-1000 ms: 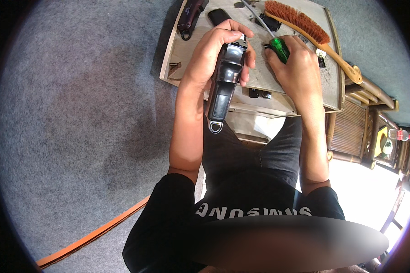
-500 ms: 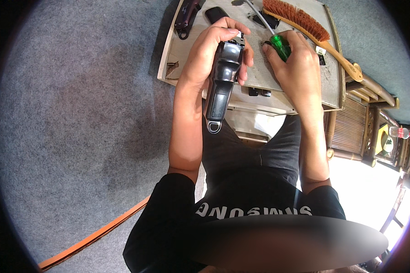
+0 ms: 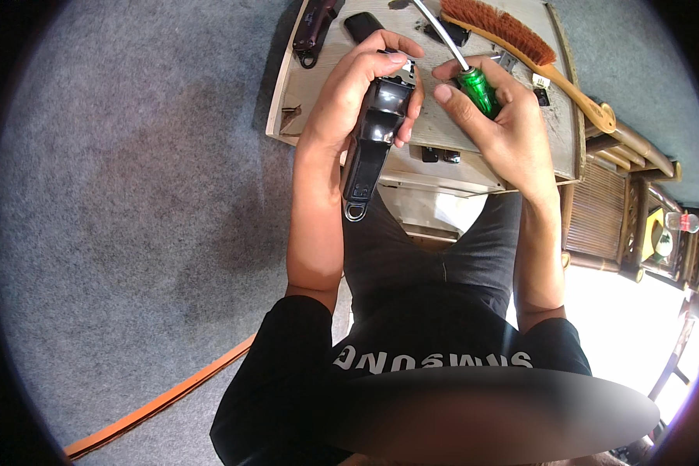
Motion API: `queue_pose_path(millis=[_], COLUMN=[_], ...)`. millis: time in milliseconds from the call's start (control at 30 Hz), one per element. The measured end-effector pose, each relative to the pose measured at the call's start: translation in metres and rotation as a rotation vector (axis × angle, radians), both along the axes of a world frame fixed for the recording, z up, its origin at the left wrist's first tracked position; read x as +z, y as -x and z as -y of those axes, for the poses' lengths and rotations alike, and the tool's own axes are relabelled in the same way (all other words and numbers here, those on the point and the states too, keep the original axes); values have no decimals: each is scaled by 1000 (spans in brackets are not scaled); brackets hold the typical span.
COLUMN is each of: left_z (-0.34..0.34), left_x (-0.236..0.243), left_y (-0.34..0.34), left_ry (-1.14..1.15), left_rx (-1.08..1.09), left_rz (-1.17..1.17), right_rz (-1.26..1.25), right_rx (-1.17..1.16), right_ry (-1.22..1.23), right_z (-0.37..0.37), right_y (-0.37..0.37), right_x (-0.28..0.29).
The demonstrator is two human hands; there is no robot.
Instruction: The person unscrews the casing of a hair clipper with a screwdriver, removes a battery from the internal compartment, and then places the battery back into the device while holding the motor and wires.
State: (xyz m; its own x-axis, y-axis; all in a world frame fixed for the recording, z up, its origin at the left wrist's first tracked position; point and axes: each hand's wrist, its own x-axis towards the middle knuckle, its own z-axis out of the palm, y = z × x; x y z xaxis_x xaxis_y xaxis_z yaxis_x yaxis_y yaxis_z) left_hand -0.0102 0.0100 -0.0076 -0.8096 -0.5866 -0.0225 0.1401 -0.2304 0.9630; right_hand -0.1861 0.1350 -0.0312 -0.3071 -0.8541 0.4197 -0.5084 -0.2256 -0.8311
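Note:
Black hair clippers point(image 3: 372, 136) are gripped in my left hand point(image 3: 340, 92), their head end at the fingertips and a metal hanging loop pointing toward me. My left thumb rests by the clipper head, where a small pale part shows. In my right hand point(image 3: 516, 128) lies a screwdriver with a green see-through handle point(image 3: 480, 93); its metal shaft points up and to the left, away from me. The right thumb and forefinger stand apart, and the handle sits against the palm side. Both hands are above the small wooden table point(image 3: 318, 93), with the screwdriver clear of the clippers.
At the table's far left lies a second, dark purple clipper point(image 3: 315, 29), beside a black flat piece point(image 3: 363, 28). A brush with reddish bristles point(image 3: 505, 29) and a wooden handle lies along the right side. Small black parts point(image 3: 443, 156) sit at the near edge. A bamboo seat point(image 3: 598, 194) stands right.
My right hand has lifted and turned the screwdriver, its fingers opening around the handle and showing more of it. The clippers in my left hand have shifted slightly left and nearer the hand.

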Motion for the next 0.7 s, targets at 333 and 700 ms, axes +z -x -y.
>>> queue_pose_path(millis=[333,700], left_z=[-8,-12], left_x=[-1,-1], left_y=[2,6], left_ry=[51,83], left_rx=[44,112], left_rz=[50,56], right_rz=[3,-34], right_rx=[98,89], right_ry=[-19,-12], right_z=[1,2], right_y=[-7,-7], right_x=[8,9])
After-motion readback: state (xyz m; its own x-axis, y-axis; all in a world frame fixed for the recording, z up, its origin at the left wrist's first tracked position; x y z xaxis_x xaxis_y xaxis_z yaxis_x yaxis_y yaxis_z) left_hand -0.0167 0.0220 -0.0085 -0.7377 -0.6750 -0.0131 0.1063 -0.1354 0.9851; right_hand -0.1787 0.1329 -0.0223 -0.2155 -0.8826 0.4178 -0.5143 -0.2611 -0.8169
